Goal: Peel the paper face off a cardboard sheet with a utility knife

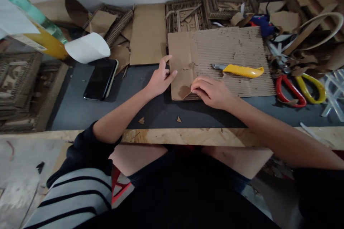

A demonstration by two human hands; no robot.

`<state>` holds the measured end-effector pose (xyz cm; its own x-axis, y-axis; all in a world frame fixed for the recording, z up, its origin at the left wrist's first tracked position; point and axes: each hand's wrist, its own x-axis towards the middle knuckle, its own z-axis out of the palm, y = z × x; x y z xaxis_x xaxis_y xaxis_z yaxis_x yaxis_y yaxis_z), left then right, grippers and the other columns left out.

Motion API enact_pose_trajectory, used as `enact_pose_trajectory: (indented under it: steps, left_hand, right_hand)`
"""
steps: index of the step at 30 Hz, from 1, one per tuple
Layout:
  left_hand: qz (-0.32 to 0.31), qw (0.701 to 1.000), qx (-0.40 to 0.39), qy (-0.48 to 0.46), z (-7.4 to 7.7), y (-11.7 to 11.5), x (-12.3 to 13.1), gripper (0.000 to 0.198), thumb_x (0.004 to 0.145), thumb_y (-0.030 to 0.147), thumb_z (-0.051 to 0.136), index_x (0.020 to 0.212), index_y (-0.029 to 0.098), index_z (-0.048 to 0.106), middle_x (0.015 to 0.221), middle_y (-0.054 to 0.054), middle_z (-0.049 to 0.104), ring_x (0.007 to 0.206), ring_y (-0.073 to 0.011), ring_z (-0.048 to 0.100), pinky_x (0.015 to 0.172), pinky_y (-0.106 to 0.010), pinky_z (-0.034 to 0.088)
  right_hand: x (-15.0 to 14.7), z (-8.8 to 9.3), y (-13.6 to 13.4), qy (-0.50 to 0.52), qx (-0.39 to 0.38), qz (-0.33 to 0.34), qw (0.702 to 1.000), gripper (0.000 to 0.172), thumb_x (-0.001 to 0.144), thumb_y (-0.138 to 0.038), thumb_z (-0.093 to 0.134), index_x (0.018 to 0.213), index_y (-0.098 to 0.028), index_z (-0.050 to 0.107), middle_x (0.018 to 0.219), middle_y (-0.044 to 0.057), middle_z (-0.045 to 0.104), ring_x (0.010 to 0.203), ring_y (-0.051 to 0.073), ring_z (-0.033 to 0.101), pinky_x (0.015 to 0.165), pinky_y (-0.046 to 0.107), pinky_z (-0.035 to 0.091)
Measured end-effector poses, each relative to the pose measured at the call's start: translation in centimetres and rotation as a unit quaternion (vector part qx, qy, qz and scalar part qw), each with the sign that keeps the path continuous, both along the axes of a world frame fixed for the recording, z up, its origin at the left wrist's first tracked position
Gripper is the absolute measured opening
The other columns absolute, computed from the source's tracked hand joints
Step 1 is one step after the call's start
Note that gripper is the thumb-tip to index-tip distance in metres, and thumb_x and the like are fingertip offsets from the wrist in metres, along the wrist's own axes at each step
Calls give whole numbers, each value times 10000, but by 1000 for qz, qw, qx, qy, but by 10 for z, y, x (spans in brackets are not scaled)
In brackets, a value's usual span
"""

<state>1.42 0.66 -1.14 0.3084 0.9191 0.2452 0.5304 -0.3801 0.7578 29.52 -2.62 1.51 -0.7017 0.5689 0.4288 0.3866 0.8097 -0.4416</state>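
My left hand (159, 80) rests at the left edge of a cardboard sheet (179, 48), thumb and forefinger spread apart. Pinched between thumb and fingertips of my right hand (211, 91) is the tip of a small piece of cardboard (186, 93), low on that sheet. To the right, the sheet meets a ribbed corrugated cardboard panel (228, 44) marked with dark spots. A yellow utility knife (242, 70) lies on the panel with its blade pointing left. Two small cardboard scraps (179, 119) lie on the dark table top near its front edge.
Scissors with red and yellow handles (291, 91) lie right of the panel, near clear glue sticks (334, 94). A black phone (100, 78) and a white paper roll (87, 47) are at left. Corrugated cardboard trays (229, 1) and a plain cardboard sheet (148, 34) line the back.
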Motion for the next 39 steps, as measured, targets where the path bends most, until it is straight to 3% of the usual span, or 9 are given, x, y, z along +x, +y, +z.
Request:
enact_pose_trajectory:
  steps: [13,16,18,20,23,26,30,36,39]
  left_hand:
    - [-14,998,-66,-1,-8,3,-3,800,1055,729,610,1670,288,349,971,-49,835,541,-143,683,540,-277,572]
    - [-13,997,-80,3,-8,3,-3,830,1055,750,592,1678,271,325,966,-54,831,554,-155,699,544,-287,571]
    - [-12,996,-89,1,-5,2,-3,844,1054,753,589,1678,256,314,932,-45,823,548,-156,698,522,-274,552]
    - [-13,995,-97,-6,-2,1,-2,856,1047,758,594,1676,253,308,900,-31,813,531,-153,690,495,-262,530]
    - [-17,994,-107,-13,-2,1,0,878,1038,776,597,1680,258,297,884,-26,807,521,-155,689,476,-259,517]
    - [-8,993,-114,-7,-6,3,-1,913,1041,783,592,1709,267,245,906,-38,814,532,-160,702,485,-265,528]
    - [21,992,-125,14,-5,6,-2,985,1038,772,618,1746,258,165,930,-54,825,552,-173,721,510,-285,562]
    - [28,980,-193,-29,10,3,2,880,1009,719,720,1652,219,386,804,-27,792,516,-170,698,468,-271,541]
    - [30,979,-197,-46,12,2,5,828,1002,682,758,1613,226,437,747,1,767,492,-161,681,456,-256,526]
  right_hand:
    - [-3,2,-1,99,-18,9,995,208,1164,-320,502,1014,-265,635,1006,55,751,899,197,701,815,355,572]
    - [2,7,1,83,-8,33,996,189,1117,-429,632,1184,-264,696,1193,86,782,1077,248,741,955,420,614]
    - [4,8,2,56,-11,65,996,392,1054,-487,737,1385,-281,697,1415,98,753,1282,302,720,1099,492,599]
    - [4,6,2,36,-24,82,996,464,1053,-450,752,1491,-307,692,1515,81,727,1370,307,704,1170,513,582]
    - [0,-1,1,15,-21,80,996,303,1115,-323,662,1389,-307,791,1441,43,787,1363,269,734,1194,478,590]
    - [-6,-4,2,-17,28,90,995,293,1146,-278,602,1321,-311,834,1377,9,818,1363,246,741,1237,474,569]
    - [-13,-5,7,-54,100,100,988,373,1169,-212,501,1281,-300,846,1339,4,831,1283,214,783,1081,374,650]
    - [-19,-9,7,-56,138,29,988,355,1182,-241,495,1201,-299,845,1178,-24,873,997,167,848,748,264,594]
    - [-20,-8,5,-47,132,4,990,395,1200,-280,454,1162,-299,846,1120,-32,880,892,145,836,680,266,532]
